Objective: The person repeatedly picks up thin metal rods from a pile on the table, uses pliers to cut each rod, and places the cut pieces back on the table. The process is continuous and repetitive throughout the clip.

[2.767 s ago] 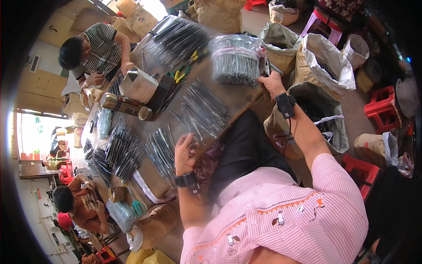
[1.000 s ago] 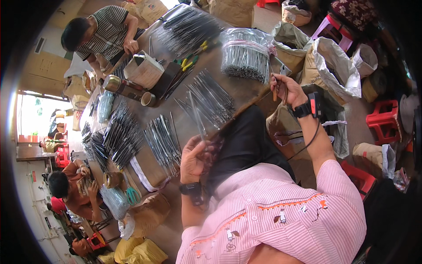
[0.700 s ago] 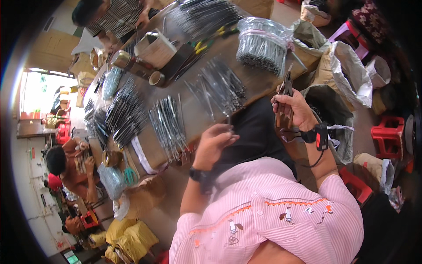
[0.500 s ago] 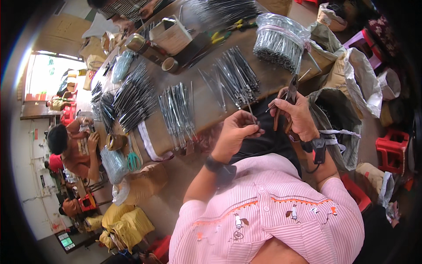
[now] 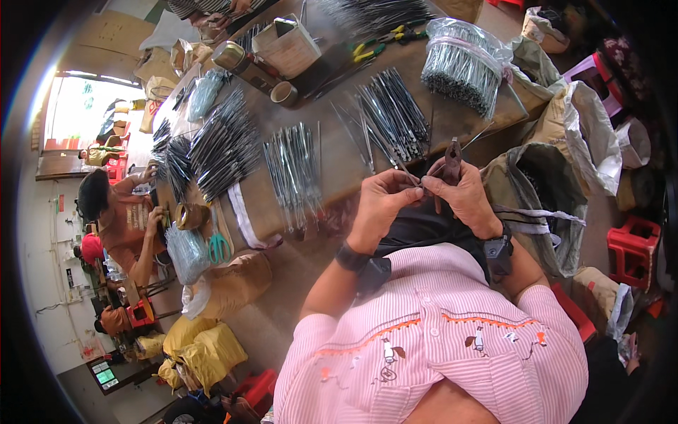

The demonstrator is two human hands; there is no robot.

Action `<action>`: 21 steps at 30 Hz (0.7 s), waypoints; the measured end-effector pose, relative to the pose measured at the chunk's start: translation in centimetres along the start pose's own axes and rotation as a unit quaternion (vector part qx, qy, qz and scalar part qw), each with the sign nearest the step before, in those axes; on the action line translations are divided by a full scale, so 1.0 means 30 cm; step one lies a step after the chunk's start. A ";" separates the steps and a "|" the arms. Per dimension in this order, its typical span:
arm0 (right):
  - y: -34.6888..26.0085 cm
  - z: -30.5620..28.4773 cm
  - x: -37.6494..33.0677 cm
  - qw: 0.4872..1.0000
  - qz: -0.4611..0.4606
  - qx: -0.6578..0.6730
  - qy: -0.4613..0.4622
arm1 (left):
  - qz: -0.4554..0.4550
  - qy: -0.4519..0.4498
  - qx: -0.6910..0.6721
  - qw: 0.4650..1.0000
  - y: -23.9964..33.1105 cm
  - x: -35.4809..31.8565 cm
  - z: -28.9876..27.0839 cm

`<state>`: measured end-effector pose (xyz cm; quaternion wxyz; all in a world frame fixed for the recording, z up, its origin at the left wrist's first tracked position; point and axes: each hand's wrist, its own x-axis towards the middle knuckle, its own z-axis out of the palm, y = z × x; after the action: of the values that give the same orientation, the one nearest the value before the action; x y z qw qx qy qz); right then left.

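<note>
Above the lap, just off the near edge of the desk (image 5: 339, 177), the left hand (image 5: 381, 208) and the right hand (image 5: 462, 194) meet at the fingertips. The left thumb and forefinger pinch a slim metal strip (image 5: 405, 168); the right fingers are curled round brownish pliers (image 5: 452, 152), their dull steel head pointing up. A thin pale rod (image 5: 484, 132) slants out beside that head; what grips it I cannot tell.

On the smooth, worn brown surface, slender glossy strips lie in rough fans: a dark pile (image 5: 395, 116) nearest the hands, a silvery pile (image 5: 291, 173) left of it, and a larger blackish heap (image 5: 224, 145) beyond. Clear crinkled plastic wraps a dense round bundle (image 5: 462, 71) of thin metal lengths, belted with a pinkish tie. A boxy off-white carton (image 5: 286, 48) stands open-topped near a round brown cup (image 5: 284, 93); the contents of both are unclear. Beside the desk, a grey-lined sack (image 5: 567, 244) gapes, its dark contents indistinct.
</note>
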<state>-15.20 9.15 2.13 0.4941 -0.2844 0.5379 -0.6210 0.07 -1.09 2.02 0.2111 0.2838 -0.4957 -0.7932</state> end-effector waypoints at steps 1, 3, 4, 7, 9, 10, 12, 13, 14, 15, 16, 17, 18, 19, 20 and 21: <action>0.003 0.007 0.001 1.000 0.000 -0.001 0.007 | -0.013 0.010 0.008 1.000 -0.002 -0.001 -0.005; 0.003 0.017 0.012 0.998 -0.043 -0.005 0.049 | -0.020 0.021 0.021 0.999 -0.006 -0.002 -0.017; 0.000 0.020 0.027 0.993 -0.085 -0.007 0.084 | -0.026 0.025 0.017 0.999 -0.009 -0.003 -0.022; -0.025 -0.014 0.040 0.981 -0.120 0.046 0.147 | -0.043 0.024 0.014 0.999 -0.018 -0.016 -0.029; -0.035 -0.038 0.053 0.968 -0.150 0.076 0.186 | -0.053 0.014 0.023 0.998 -0.020 -0.024 -0.022; -0.035 -0.047 0.047 0.969 -0.138 0.082 0.186 | -0.048 0.000 0.018 0.999 -0.020 -0.026 -0.014; -0.031 -0.065 0.031 0.971 -0.122 0.095 0.181 | -0.043 -0.026 0.003 0.999 -0.020 -0.027 0.006; -0.027 -0.073 0.024 0.977 -0.096 0.087 0.170 | -0.057 -0.037 0.001 0.998 -0.018 -0.027 0.013; -0.021 -0.077 0.018 0.982 -0.076 0.080 0.156 | -0.067 -0.051 -0.006 0.996 -0.016 -0.026 0.020; -0.016 -0.081 0.011 0.985 -0.041 0.073 0.153 | -0.077 -0.066 -0.012 0.995 -0.014 -0.026 0.027; -0.013 -0.086 0.005 0.988 -0.023 0.060 0.140 | -0.093 -0.080 -0.002 0.992 -0.011 -0.025 0.029; -0.012 -0.092 0.000 0.991 -0.016 0.072 0.115 | -0.104 -0.086 0.005 0.991 -0.010 -0.026 0.034; -0.012 -0.097 -0.005 0.992 0.006 0.081 0.101 | -0.115 -0.091 0.013 0.989 -0.009 -0.029 0.038; -0.013 -0.101 -0.009 0.992 0.028 0.090 0.086 | -0.121 -0.099 0.016 0.988 -0.008 -0.031 0.040; -0.014 -0.104 -0.010 0.990 0.042 0.108 0.076 | -0.126 -0.100 0.019 0.987 -0.006 -0.031 0.041; -0.014 -0.105 -0.009 0.990 0.063 0.101 0.078 | -0.125 -0.105 0.018 0.986 -0.006 -0.030 0.043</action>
<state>-18.03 10.59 1.75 0.5150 -0.1488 0.5264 -0.6600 -0.10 0.40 2.53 0.0518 0.2627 -0.4895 -0.8299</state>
